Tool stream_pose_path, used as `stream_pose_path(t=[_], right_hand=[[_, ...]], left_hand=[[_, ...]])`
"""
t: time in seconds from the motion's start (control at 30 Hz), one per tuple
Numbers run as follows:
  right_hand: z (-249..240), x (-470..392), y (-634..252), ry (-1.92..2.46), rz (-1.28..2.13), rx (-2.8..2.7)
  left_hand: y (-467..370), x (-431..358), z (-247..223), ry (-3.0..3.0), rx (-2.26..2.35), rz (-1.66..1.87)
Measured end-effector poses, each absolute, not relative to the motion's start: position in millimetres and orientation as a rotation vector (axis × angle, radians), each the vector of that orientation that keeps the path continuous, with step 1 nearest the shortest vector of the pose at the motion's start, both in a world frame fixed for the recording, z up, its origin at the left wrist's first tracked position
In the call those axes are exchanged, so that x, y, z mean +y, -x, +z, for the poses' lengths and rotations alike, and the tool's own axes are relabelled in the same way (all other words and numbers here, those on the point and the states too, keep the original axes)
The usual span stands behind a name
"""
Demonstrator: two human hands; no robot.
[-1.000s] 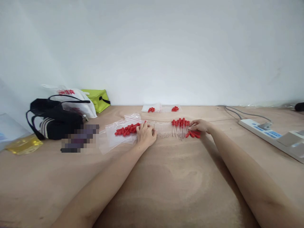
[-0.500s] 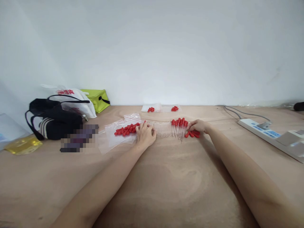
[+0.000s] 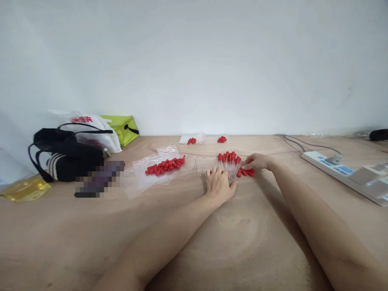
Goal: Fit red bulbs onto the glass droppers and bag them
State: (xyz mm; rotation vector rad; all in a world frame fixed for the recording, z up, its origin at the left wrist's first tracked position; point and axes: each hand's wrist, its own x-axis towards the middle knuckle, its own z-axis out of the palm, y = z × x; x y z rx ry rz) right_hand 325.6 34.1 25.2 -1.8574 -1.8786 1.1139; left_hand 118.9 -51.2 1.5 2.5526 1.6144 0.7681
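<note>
Clear glass dropper tubes [image 3: 206, 165] lie side by side in a row on the wooden table. To their right, droppers with red rubber bulbs [image 3: 229, 157] lie with their tips toward me. My left hand [image 3: 218, 185] rests palm down over the near ends of the tubes and droppers, fingers apart and thumb out to the right. Just right of the droppers, my right hand [image 3: 256, 161] has its fingers pressed together; what they hold, if anything, is hidden. Under its fingertips sit several loose red bulbs [image 3: 247, 173].
More red bulbs [image 3: 165, 165] are heaped on clear zip bags [image 3: 138, 182] to the left. Two small bags [image 3: 198, 138] with red bulbs lie by the wall. A black bag [image 3: 72, 157] and a green box bag [image 3: 121, 125] stand left; a power strip [image 3: 339, 169] lies right.
My left hand has moved right, from beside the heap of red bulbs to the near ends of the droppers. My right hand has stayed almost in place.
</note>
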Motion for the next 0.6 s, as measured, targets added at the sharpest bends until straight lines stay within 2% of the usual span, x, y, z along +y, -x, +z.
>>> stream_pose_path(t=[0.23, 0.47, 0.6], right_hand=[[22.3, 38.5, -332.1, 1.930, 1.152, -1.956], [19.6, 37.9, -334.0, 1.893, 1.103, -1.902], [22.4, 38.1, -327.4, 1.926, 0.842, -1.855]], left_hand=[[-113.2, -54.0, 2.1, -2.556, 1.644, 0.732], [-52.5, -74.0, 7.2, -2.560, 1.651, 0.693], [-8.1, -81.2, 7.0, -2.523, 1.759, 0.763]])
